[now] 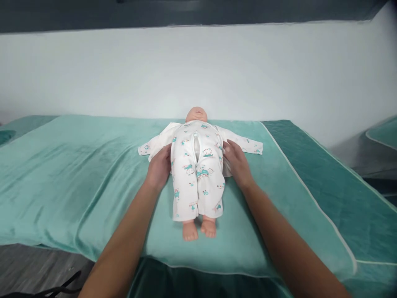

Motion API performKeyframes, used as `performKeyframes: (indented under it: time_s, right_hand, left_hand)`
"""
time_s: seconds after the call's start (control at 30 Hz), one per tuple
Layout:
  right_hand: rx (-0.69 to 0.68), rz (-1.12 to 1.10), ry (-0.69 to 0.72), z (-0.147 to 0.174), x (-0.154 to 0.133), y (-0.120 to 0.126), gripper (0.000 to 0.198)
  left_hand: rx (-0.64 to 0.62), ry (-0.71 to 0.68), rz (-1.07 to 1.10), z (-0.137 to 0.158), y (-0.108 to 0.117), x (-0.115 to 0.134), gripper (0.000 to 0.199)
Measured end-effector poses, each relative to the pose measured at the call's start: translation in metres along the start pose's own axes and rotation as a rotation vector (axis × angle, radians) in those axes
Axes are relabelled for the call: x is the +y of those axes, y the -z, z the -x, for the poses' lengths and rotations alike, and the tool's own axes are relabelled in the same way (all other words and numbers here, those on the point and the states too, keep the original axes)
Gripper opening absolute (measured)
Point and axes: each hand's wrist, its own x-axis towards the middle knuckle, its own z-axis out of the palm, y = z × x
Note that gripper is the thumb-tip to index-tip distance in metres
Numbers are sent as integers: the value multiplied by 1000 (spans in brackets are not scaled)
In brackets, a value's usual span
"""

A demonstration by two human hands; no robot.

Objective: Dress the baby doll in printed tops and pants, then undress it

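Observation:
A baby doll [196,114] lies on its back, its feet [190,231] toward me. It wears white baby pants [186,186] with teal and animal prints, pulled high up over the torso, with a slit at the crotch. Beneath them is a white long-sleeved baby shirt [252,145], both sleeves spread outward. My left hand [159,166] is at the left side of the pants near the waist, fingers curled against the cloth and partly hidden. On the opposite side, my right hand [238,164] has its bent fingers at the pants' edge, above the shirt's hem.
The doll rests on a padded bed with a teal velvety cover [93,165]. A darker green strip with pale piping [341,186] runs along the right. Behind the bed is a white wall [198,70]. Black cables [58,289] lie on the grey floor at lower left.

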Motion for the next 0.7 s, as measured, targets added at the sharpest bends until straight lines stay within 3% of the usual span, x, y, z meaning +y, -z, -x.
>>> performKeyframes:
  time_s: [0.1, 0.2, 0.33, 0.47, 0.6, 0.7]
  right_hand:
    - [-87, 235, 318, 63, -18, 4, 43]
    - [-290, 420, 544, 111, -41, -1, 28]
    - [-467, 687, 477, 135, -71, -11, 13]
    - [-494, 962, 427, 141, -92, -24, 11]
    - [-472, 1135, 435, 146, -101, -43, 11]
    - [-424, 1163, 413, 146, -99, -51, 14]
  left_hand:
    - [141, -89, -159, 47, 8, -4, 33]
    - [116, -106, -399, 102, 16, -8, 26]
    - [-55, -223, -712, 156, 20, -15, 24]
    - [-75, -296, -869, 170, 16, -20, 23]
    - [-36, -153, -747, 166, 6, -15, 4]
    - [-16, -138, -595, 168, -2, -4, 8]
